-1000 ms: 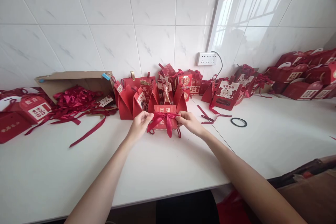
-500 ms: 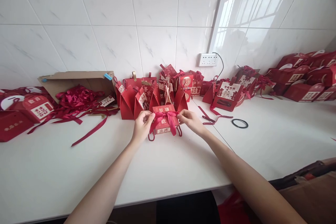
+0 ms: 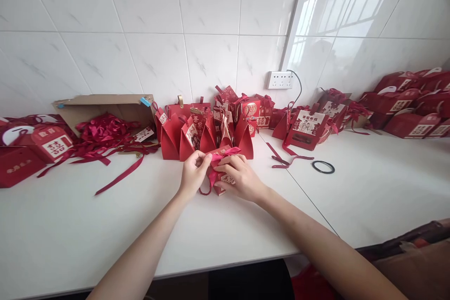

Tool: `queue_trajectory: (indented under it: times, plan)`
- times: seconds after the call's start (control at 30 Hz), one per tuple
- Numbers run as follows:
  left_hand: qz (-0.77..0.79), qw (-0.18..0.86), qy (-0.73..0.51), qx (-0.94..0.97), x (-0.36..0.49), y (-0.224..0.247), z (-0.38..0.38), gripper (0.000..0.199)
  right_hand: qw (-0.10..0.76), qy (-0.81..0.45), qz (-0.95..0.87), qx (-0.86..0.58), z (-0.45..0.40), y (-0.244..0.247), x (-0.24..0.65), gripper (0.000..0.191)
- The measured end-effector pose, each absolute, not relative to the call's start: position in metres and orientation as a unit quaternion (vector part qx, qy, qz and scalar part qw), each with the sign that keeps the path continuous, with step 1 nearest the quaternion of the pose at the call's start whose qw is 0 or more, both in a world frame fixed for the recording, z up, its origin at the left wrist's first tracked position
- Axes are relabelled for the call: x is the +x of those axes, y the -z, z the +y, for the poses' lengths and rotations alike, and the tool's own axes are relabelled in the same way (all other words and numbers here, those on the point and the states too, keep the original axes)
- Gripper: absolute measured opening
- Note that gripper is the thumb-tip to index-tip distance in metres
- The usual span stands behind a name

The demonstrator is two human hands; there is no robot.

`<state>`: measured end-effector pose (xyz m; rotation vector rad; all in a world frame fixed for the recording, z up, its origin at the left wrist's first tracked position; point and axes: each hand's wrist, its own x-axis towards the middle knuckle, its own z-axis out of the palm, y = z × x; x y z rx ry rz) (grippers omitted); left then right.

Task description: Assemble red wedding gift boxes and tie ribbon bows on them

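A small red gift box (image 3: 220, 191) with pale printed lettering sits on the white table in front of me, turned slightly. Around it runs a crimson satin ribbon (image 3: 228, 151) tied in a bow. My left hand (image 3: 193, 173) pinches the ribbon's left loop between thumb and fingers. Bent over the box front, my right hand (image 3: 242, 177) has its fingertips on the bow's middle and hanging tail; it hides much of the box. A twisted cord handle (image 3: 204, 192) hangs at the box's left side.
Upright red gift bags (image 3: 170, 138) stand just behind the box. Left is a cardboard box (image 3: 105, 99) spilling ribbon, beside more red boxes (image 3: 52, 145). To the right lie ribbon strips (image 3: 281, 159), a black ring (image 3: 323, 167) and stacked red boxes (image 3: 397, 103).
My right hand has moved from the bow's right loop inward and down over the box front. The box has turned a little. My left hand still holds the left loop.
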<state>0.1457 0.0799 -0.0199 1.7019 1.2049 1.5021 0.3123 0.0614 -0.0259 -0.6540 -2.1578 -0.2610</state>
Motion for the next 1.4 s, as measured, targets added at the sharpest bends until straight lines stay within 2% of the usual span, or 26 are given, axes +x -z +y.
queue_trajectory:
  times: [0.13,0.27,0.33,0.5,0.67,0.8,1.07,1.4]
  plan:
    - [0.518,0.325,-0.559,0.56,0.149,0.019,0.08,0.029,0.468,0.092,-0.84,-0.257,0.06,0.028,0.311,0.01]
    - [0.491,0.427,-0.536,0.538,0.157,0.016,0.074,0.059,0.493,0.093,-0.834,-0.228,0.057,0.03,0.311,0.009]
    - [0.479,0.44,-0.513,0.561,0.16,0.015,0.071,0.065,0.5,0.097,-0.833,-0.215,0.056,0.03,0.311,0.009]
    - [0.425,0.401,-0.51,0.632,0.156,0.017,0.07,0.055,0.504,0.118,-0.839,-0.169,0.054,0.032,0.313,0.008]
    - [0.351,0.235,-0.508,0.751,0.144,0.016,0.071,0.044,0.445,0.124,-0.873,-0.154,0.051,0.038,0.312,0.012]
    - [0.316,0.138,-0.476,0.809,0.138,0.011,0.072,0.028,0.452,0.124,-0.871,-0.149,0.05,0.037,0.308,0.011]
    - [0.365,0.177,-0.479,0.778,0.141,0.009,0.069,0.019,0.497,0.109,-0.849,-0.142,0.044,0.031,0.3,0.009]
    - [0.427,0.205,-0.498,0.726,0.146,0.004,0.07,0.02,0.482,0.072,-0.849,-0.203,0.04,0.039,0.294,0.013]
